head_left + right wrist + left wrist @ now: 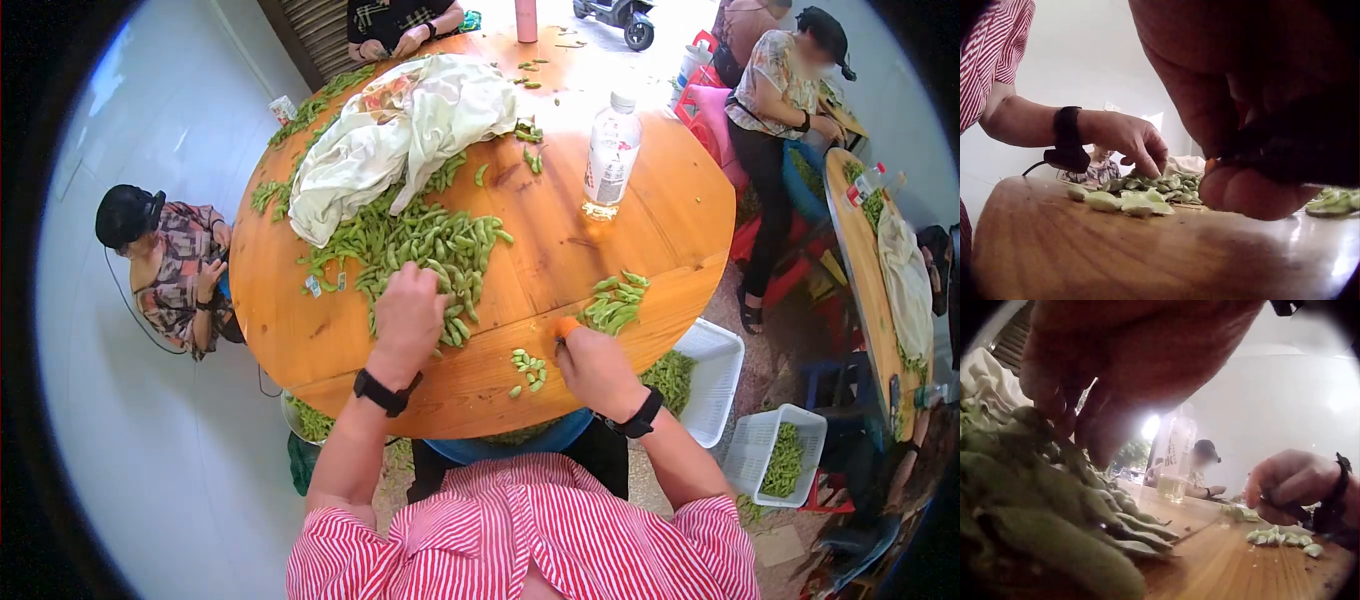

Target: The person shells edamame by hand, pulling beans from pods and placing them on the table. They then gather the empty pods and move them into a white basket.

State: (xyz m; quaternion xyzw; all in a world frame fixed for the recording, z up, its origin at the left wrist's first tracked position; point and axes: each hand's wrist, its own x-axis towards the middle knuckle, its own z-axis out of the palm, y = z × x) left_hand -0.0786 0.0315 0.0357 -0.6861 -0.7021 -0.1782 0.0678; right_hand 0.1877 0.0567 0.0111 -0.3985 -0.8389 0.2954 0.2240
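The left hand (408, 318) reaches down onto a heap of green pods (440, 250); in the left wrist view its fingers (1094, 434) hang bent over the pods (1054, 537), and no pod shows clearly in its grasp. The right hand (600, 370) curls round a small object with an orange part (567, 326), mostly hidden by the fingers; the right wrist view shows a bit of orange (1211, 165) between the fingers. Shelled beans (528, 370) lie left of the right hand. A smaller bunch of pods (615, 303) lies just beyond it.
A white cloth (400, 135) covers the far part of the heap. A bottle (610, 160) stands upright on the round wooden table (560, 250). White baskets (718, 385) stand on the floor at right. Other people sit around the table and at a second table (865, 290).
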